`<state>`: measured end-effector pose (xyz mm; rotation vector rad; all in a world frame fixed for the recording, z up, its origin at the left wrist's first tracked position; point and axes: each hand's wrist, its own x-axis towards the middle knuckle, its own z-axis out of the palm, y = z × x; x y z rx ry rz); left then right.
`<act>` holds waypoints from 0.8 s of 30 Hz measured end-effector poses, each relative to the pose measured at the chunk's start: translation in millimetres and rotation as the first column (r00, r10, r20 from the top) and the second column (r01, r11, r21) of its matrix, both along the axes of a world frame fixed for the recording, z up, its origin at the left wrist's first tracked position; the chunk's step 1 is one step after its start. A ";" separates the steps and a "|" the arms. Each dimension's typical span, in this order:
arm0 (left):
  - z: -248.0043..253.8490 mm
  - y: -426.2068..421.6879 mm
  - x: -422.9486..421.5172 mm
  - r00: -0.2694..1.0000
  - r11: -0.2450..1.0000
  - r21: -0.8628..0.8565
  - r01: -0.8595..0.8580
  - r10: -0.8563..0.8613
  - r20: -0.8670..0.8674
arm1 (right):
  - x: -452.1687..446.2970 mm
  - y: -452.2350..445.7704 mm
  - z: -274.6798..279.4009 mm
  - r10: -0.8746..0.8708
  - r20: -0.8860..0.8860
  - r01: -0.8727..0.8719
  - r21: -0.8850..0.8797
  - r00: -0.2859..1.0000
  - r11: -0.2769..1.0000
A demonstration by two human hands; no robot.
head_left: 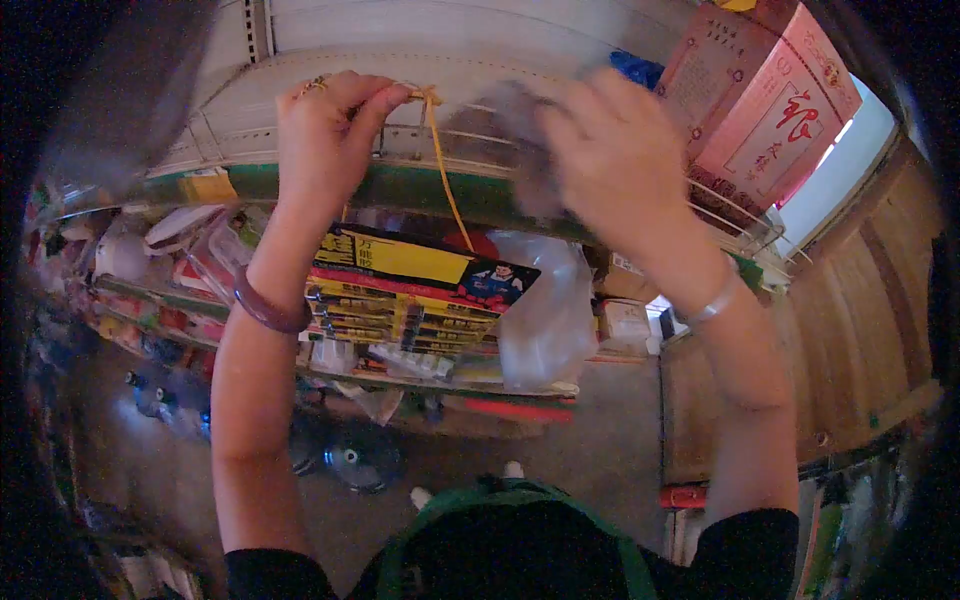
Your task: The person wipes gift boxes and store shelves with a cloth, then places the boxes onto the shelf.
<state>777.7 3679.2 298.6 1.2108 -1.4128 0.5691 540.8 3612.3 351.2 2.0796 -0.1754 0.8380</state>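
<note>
At the upper shelf's wire rail (470, 135), my left hand (335, 125) is closed in a pinch on a yellow string (440, 165), its thumb and forefinger pressed together. From the string hangs a black-and-yellow display card (400, 262), tilted, with rows of small glue packs on its lower part. My right hand (615, 150) is over the shelf to the right, smeared by motion. A grey cloth-like thing (520, 150), also blurred, is at its fingers and appears gripped. A clear plastic bag (548, 315) hangs beside the card.
Pink-red printed boxes (765, 120) stand on the upper shelf at right. Packed goods fill the lower shelf (180, 290). A wooden panel (810, 330) is on the right. On the floor at left lies a dark round object (355, 460).
</note>
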 end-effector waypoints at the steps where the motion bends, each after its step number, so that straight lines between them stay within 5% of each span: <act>1: -1.5 -0.8 0.4 0.999 1.000 -0.013 -0.028 0.029 0.031 | -18.9 -0.9 2.3 -0.018 -0.016 0.018 -0.017 1.000 1.000; 6: 0.1 -1.5 -2.7 0.986 0.989 -0.053 -0.138 0.142 0.085 | -22.2 -2.7 4.6 -0.073 -0.037 0.071 -0.062 0.997 0.996; 11: 2.1 2.5 -4.7 0.987 0.990 -0.006 -0.140 0.140 0.080 | 63.3 8.2 -3.5 0.176 -0.013 -0.176 -0.058 0.984 0.983; 14: 3.6 3.8 -3.2 0.998 0.997 0.052 -0.064 0.063 0.014 | 30.7 1.9 2.3 0.160 -0.090 -0.168 -0.083 0.983 0.982; 17: 0.3 0.6 -0.8 0.998 0.998 0.021 -0.060 0.059 0.038 | -26.5 1.7 5.9 -0.052 -0.186 0.024 -0.148 0.981 0.989; 24: -0.9 -2.4 -0.7 0.985 0.992 -0.031 -0.126 0.128 0.116 | 15.1 -9.7 -0.6 0.150 -0.152 -0.176 -0.176 0.977 0.968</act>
